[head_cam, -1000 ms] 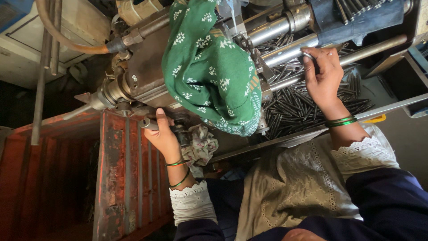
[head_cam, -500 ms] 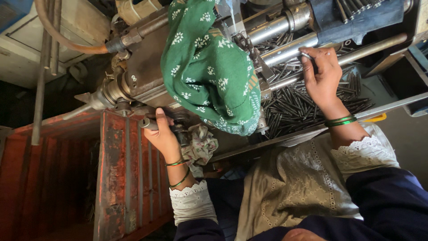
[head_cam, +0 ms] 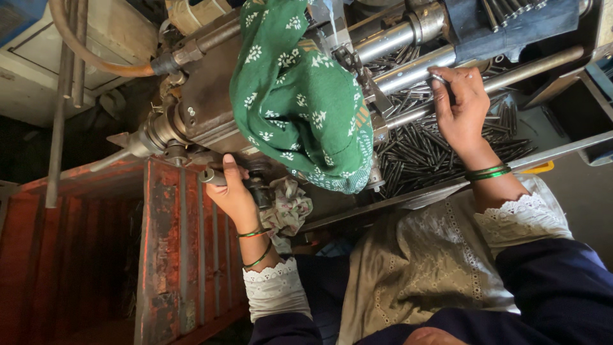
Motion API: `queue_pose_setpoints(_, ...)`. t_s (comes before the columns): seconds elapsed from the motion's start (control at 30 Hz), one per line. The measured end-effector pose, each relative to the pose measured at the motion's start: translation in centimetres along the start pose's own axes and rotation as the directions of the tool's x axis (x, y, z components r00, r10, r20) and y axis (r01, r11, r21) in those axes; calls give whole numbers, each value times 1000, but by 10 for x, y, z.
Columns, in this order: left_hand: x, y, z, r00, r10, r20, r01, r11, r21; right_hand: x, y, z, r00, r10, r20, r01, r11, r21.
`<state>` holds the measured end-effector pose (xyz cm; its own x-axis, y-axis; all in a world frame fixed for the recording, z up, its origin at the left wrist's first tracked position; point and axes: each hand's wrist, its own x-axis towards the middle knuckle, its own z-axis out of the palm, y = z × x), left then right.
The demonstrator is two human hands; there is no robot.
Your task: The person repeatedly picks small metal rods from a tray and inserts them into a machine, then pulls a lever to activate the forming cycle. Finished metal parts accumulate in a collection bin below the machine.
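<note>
Head view: left hand [head_cam: 235, 195] grips grey metal lever handle [head_cam: 212, 177].

Soft printed green cloth [head_cam: 300, 102]; glossy steel rods [head_cam: 415, 70]; dull dark metal pins [head_cam: 428, 153]; rusty, flaking red bin [head_cam: 172, 255].

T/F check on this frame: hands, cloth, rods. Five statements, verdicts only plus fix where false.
1. The left hand grips a short metal lever handle under the machine. True.
2. The right hand rests flat on the rusty red metal bin. False: it holds a small metal piece up at the shiny horizontal steel bar.
3. A green cloth with white flower print is draped over the machine. True.
4. The tray under the right hand holds round washers. False: it holds a pile of thin dark metal rods.
5. Both wrists wear green bangles. True.
</note>
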<state>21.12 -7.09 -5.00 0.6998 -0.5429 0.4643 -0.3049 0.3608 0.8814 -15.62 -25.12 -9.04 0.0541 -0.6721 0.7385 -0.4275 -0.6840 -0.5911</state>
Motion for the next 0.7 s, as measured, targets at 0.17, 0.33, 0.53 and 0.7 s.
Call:
queue_pose_setpoints(0.17, 0, -1, 1, 1000, 16, 6, -16, 1000, -12, 0, 0, 0, 1000, 14, 8, -14, 1000, -2)
queue_pose_setpoints(0.33, 0, -2, 0, 1000, 4, -6, -4, 1000, 2, 0, 0, 0, 1000, 14, 11, -14, 1000, -4)
queue_pose_setpoints(0.53, 0, -3, 0, 1000, 1, -7, -1, 1000, -6, 0, 0, 0, 1000, 4, 8, -4, 1000, -4)
queue_pose_setpoints(0.7, 0, -2, 0, 1000, 5, -5, -5, 1000, -17, 0, -2, 0, 1000, 16, 16, -16, 1000, -13)
